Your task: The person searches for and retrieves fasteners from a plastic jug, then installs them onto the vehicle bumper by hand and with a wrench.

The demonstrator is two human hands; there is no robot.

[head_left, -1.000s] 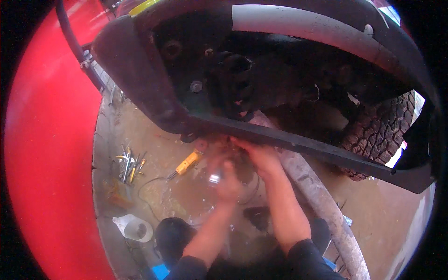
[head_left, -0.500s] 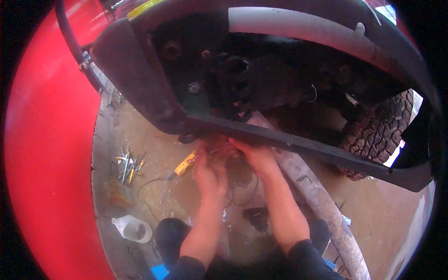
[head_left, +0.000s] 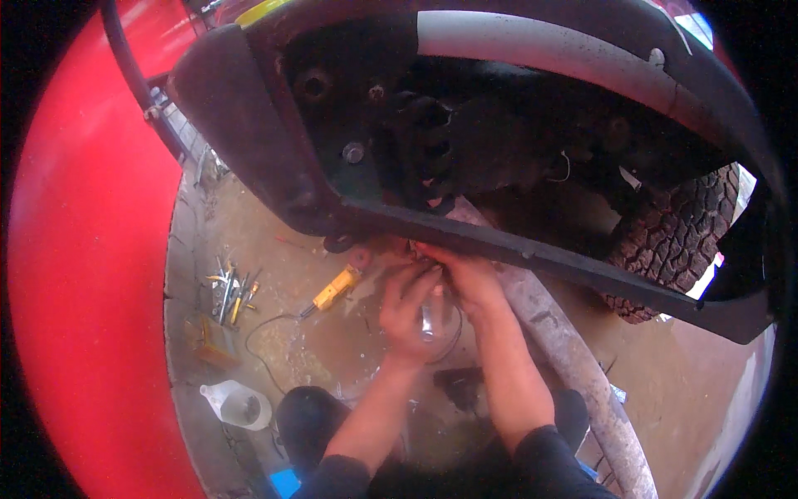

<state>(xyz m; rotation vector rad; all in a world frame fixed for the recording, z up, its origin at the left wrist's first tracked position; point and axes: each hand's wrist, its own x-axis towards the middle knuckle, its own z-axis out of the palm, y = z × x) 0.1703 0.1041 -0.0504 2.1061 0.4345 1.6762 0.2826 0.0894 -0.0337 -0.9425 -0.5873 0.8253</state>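
Observation:
My left hand point(head_left: 406, 320) is closed, blurred, on a silver cylindrical object point(head_left: 428, 320) just below the black vehicle bumper point(head_left: 490, 237). My right hand point(head_left: 462, 273) is at the underside of the bumper's lower edge, its fingers curled around something I cannot make out. A yellow angle grinder point(head_left: 334, 289) with a cord lies on the floor to the left of my hands. A pile of hand tools point(head_left: 233, 295) lies farther left. A pale curved pipe-like piece point(head_left: 569, 358) runs under the bumper along my right forearm.
A cut-open translucent jug point(head_left: 243, 406) sits low at the left, beside a murky container point(head_left: 212, 343) and a blue object point(head_left: 284, 482). A large red panel point(head_left: 91, 266) fills the left. A knobbly tire point(head_left: 673, 241) is at the right, behind the bumper.
My left hand has shifted to the right and closer to my right hand, with the silver object showing in it again. My right hand stays at the bumper's lower edge.

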